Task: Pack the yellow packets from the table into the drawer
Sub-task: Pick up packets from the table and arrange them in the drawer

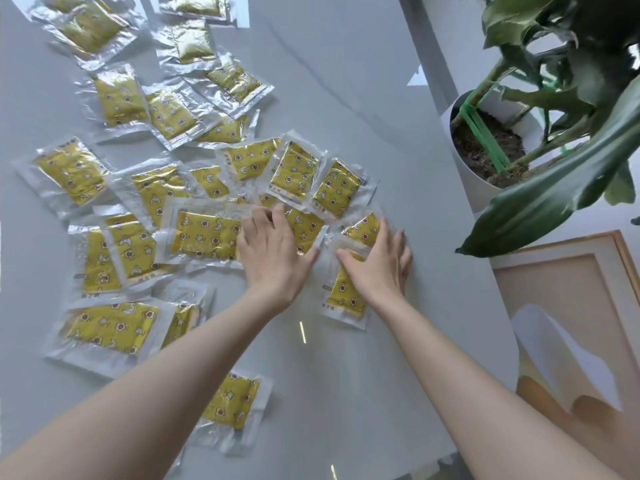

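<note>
Forearms (156,393) extend; left hand (273,249) and right hand (379,263) lie flat — gripping nothing — pressing yellow packets (207,233) on the counter (346,98). Rake strays from 10 o'clock inward before lifting.

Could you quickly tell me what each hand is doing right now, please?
Left hand: open, flat on the packets.
Right hand: open, resting on a packet.

Far beyond the left hand (273,251), the yellow packets (93,32) at the far end of the table (346,98) smear into blur and glare, the last of them cut off by the top edge. The left hand covers the spot where several overlap, while the right hand (377,261) just beside it hides the upper half of one packet (346,296), its small printed label unreadable. Nearer than the left hand, the left forearm (156,375) masks the corner of a lone packet (232,407).
</note>
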Available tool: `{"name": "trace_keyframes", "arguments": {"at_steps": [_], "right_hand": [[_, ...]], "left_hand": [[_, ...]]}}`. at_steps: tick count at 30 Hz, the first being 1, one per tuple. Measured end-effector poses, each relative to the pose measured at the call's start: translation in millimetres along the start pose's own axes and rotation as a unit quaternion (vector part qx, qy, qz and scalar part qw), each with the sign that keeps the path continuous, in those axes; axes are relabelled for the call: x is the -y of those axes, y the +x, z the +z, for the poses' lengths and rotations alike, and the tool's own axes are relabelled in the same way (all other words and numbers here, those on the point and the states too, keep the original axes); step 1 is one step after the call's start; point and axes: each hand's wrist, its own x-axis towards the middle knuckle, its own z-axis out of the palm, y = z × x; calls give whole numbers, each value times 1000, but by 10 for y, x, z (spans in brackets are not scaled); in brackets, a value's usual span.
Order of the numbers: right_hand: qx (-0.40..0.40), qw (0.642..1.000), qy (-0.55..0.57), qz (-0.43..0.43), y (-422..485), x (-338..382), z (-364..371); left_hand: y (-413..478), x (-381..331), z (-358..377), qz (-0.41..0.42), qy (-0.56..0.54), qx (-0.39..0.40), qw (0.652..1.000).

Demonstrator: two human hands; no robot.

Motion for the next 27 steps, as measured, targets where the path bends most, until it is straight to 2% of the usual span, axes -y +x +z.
{"name": "trace_keyframes", "arguments": {"at_steps": [6,11,19,27], "right_hand": [[-67,998,-3,7,42,-46,21],[-45,998,-7,40,57,-66,11],[-29,993,110,43,-153,-188,20],[-20,991,117,61,-375,-468,27]], "left_hand": [[-1,-81,66,-70,-52,-9,996],[-1,-70,23,-80,-89,0,993],[-241,-26,30,-93,-80,23,992],[-603,120,7,-113,-64,65,989]]}}
